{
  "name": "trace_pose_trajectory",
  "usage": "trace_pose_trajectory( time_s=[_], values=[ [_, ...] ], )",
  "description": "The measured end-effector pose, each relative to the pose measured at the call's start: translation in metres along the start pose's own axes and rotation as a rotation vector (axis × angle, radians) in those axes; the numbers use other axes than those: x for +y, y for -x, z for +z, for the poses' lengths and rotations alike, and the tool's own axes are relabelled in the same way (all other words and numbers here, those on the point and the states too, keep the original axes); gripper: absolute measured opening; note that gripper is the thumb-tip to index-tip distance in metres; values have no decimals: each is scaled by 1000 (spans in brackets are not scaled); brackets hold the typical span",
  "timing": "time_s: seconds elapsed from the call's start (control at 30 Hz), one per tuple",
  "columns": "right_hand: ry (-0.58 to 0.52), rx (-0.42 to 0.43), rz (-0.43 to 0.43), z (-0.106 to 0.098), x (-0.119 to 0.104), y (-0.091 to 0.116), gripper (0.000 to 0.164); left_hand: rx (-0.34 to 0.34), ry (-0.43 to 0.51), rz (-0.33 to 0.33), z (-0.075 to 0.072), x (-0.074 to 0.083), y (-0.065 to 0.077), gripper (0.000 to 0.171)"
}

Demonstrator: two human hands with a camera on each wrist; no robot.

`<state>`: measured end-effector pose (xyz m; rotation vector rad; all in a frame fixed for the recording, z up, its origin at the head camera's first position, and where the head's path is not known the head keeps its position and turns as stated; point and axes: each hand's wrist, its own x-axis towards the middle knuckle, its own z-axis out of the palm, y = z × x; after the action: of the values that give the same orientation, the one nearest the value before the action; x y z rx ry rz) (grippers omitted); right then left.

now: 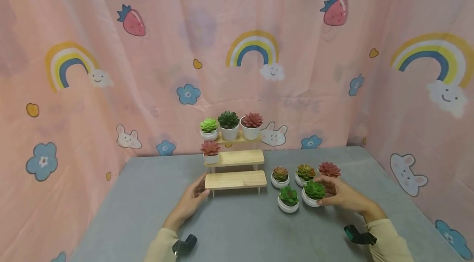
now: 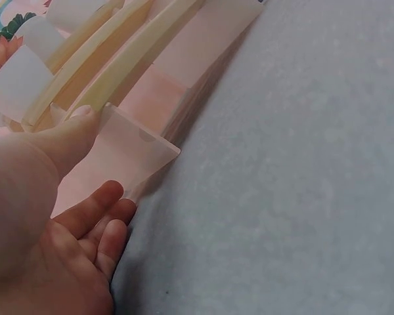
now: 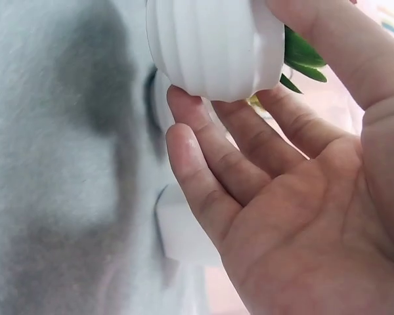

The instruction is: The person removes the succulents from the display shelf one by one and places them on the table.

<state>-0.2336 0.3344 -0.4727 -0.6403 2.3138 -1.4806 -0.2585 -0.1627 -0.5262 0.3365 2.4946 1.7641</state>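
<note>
My right hand holds a small potted succulent, green with a round white pot. In the right wrist view its ribbed white pot sits between thumb and fingers, close over the grey table. At the left end of a three-tier wooden shelf stand, my left hand rests with loosely bent fingers. The left wrist view has the thumb touching the lowest step's end, the other fingers beside its clear leg.
Right of the stand are another green succulent, two brownish-green ones and a red one behind my right hand. On the top tier stand a light green, a dark green and a red succulent; another red one is on the middle tier.
</note>
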Motion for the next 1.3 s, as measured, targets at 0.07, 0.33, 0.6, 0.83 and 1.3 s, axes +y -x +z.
trace_pose_trajectory(
  time_s=[0.07,0.33,0.6,0.83,1.3],
  values=[
    [-10,-11,-9,0,5,0,60,1,-7,-3,0,0,1,64],
    [-6,-31,-12,-1,20,-4,60,3,-3,0,0,0,1,63],
    [36,-29,-28,-2,28,-4,57,-2,-3,6,0,-1,0,63],
    [35,-46,-48,-1,27,-3,56,-2,-7,20,-1,1,0,62],
    [106,-66,51,-3,12,1,69,-2,-6,17,-1,3,2,63]
  ],
)
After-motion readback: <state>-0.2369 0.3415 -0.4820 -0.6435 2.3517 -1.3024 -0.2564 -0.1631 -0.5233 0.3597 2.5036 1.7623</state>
